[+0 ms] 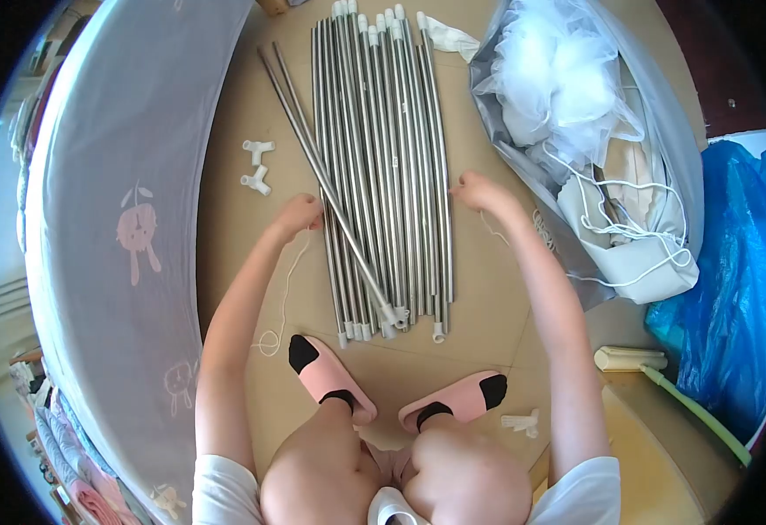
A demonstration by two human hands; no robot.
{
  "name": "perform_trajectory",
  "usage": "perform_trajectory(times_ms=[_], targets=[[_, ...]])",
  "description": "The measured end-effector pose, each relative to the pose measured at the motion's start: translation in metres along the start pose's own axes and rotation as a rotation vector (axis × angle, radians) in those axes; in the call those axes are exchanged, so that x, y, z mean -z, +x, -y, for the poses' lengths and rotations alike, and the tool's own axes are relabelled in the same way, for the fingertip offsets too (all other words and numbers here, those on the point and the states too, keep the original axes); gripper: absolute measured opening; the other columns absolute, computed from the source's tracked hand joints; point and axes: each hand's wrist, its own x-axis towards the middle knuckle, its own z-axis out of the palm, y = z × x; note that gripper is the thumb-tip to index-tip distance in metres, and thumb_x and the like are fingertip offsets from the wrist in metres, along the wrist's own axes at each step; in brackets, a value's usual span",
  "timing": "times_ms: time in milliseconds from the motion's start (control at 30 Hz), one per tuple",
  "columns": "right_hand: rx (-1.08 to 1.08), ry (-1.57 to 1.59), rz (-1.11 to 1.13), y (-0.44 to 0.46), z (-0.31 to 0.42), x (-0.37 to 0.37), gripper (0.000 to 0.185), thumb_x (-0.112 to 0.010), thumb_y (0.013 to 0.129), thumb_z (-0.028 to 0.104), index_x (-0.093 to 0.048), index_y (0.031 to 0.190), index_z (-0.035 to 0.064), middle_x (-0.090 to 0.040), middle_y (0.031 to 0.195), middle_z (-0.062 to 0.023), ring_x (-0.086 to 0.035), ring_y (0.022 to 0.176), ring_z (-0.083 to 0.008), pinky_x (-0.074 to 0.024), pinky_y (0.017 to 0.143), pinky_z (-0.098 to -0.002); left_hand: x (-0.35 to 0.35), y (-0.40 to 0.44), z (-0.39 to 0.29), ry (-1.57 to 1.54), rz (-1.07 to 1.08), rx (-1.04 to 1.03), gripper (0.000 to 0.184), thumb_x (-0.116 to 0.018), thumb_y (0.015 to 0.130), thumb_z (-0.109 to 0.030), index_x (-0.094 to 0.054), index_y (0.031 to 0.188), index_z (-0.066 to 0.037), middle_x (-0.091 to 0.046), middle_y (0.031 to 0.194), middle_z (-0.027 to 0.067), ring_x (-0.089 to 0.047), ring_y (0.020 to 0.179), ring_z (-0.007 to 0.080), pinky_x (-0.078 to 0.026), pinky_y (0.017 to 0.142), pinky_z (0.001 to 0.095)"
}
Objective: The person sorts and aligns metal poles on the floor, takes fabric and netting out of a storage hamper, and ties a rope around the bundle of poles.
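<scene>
A bundle of thin metal tubes (392, 175) with white plastic ends lies lengthwise on the floor before me. Two looser tubes (313, 157) rest slantwise across its left side. My left hand (300, 213) is closed at the bundle's left edge, and a white cord (287, 293) runs from it down to a small loop on the floor. At the right edge, my right hand (477, 191) is pinched shut, with a thin white cord trailing below it. Whether the cord passes beneath the tubes is hidden.
White three-way plastic connectors (258, 152) lie left of the tubes; another connector (521, 423) is near my right foot. A grey bag (510, 149) holds white tulle (558, 70) and cord. Grey rabbit-print fabric (151, 114) borders the left, blue plastic (729, 262) the right.
</scene>
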Motion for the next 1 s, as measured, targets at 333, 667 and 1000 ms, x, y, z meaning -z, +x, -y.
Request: perform_trajectory(times_ms=[333, 667, 1000], targets=[[-0.140, 0.064, -0.201, -0.010, 0.003, -0.042, 0.031, -0.057, 0.081, 0.027, -0.051, 0.094, -0.0008, -0.059, 0.078, -0.0153, -0.058, 0.066, -0.0252, -0.0453, 0.061, -0.0363, 0.018, 0.023, 0.011, -0.052, -0.152, -0.117, 0.048, -0.056, 0.078, -0.042, -0.047, 0.092, 0.003, -0.052, 0.065, 0.0093, -0.050, 0.043, 0.0161, -0.043, 0.041, 0.0284], [-0.240, -0.136, -0.120, -0.065, 0.019, -0.058, 0.023, -0.055, 0.080, 0.020, -0.051, 0.092, 0.0009, -0.059, 0.081, -0.0181, -0.055, 0.078, -0.0362, -0.0434, 0.072, -0.0413, 0.002, 0.042, 0.036, 0.010, -0.100, -0.310, 0.050, -0.064, 0.069, -0.026, -0.045, 0.105, 0.003, -0.060, 0.094, 0.0181, -0.058, 0.087, 0.0306, -0.045, 0.075, 0.0380], [-0.174, -0.029, -0.277, -0.048, 0.063, -0.069, 0.032, -0.058, 0.078, 0.026, -0.048, 0.096, 0.0002, -0.059, 0.072, -0.0178, -0.058, 0.069, -0.0367, -0.0446, 0.064, -0.0447, -0.002, 0.029, 0.043, -0.036, -0.167, -0.349, 0.052, -0.062, 0.070, -0.015, -0.038, 0.110, 0.005, -0.056, 0.100, 0.0214, -0.057, 0.092, 0.0304, -0.044, 0.080, 0.0351]])
